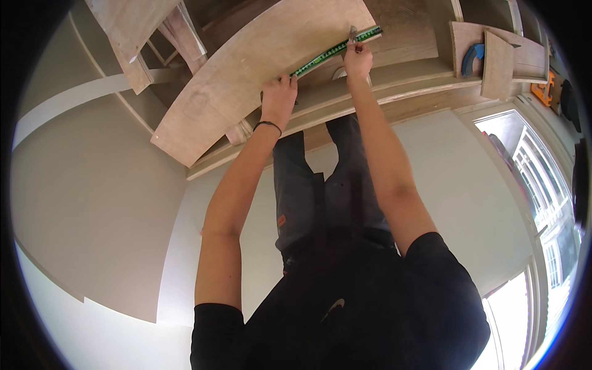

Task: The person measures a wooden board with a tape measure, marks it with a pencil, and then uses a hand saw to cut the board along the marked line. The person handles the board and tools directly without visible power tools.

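A broad plywood board [246, 68] lies slantwise in front of me. Along its near edge runs the green blade of a tape measure [327, 57], reaching to the board's right end. My left hand [279, 97] is closed at the left end of the visible blade; dark bits show beside the fingers, and most of the tape's body is hidden. My right hand [358, 60] is closed near the blade's far end, by the board's right corner. From its fingers a small metal-tipped tool [353, 34] points away from me, touching or just over the blade; its exact kind is unclear.
Wooden framing with a long rail [394, 92] runs under and before the board. More wood pieces [139, 37] stack at upper left. At right lie offcuts [498, 65], a blue curved tool [473, 60] and an orange tool [542, 91]. A window [524, 160] stands at right.
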A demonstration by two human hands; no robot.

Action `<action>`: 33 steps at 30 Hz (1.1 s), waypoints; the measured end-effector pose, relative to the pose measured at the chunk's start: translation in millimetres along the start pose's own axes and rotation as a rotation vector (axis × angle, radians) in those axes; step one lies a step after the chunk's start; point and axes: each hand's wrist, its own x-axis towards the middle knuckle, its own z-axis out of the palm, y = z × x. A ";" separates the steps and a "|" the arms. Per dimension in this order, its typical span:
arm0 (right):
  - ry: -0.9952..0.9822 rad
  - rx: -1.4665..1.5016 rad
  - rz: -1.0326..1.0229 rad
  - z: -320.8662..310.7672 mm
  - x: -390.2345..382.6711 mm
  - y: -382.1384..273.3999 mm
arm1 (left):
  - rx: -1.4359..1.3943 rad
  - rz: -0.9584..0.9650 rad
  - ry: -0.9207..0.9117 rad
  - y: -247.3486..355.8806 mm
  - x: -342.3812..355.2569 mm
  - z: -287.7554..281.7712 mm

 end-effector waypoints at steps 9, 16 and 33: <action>-0.097 -0.169 -0.106 0.6 9.9 7.1 | 0.058 -0.014 -0.021 5.8 -3.0 2.7; -0.058 -0.150 -0.527 -18.9 -38.7 14.6 | 0.107 0.007 -0.068 7.3 0.7 2.4; -0.324 -0.191 -0.649 -5.2 -100.2 29.0 | 0.076 0.029 0.010 -0.9 -5.2 2.7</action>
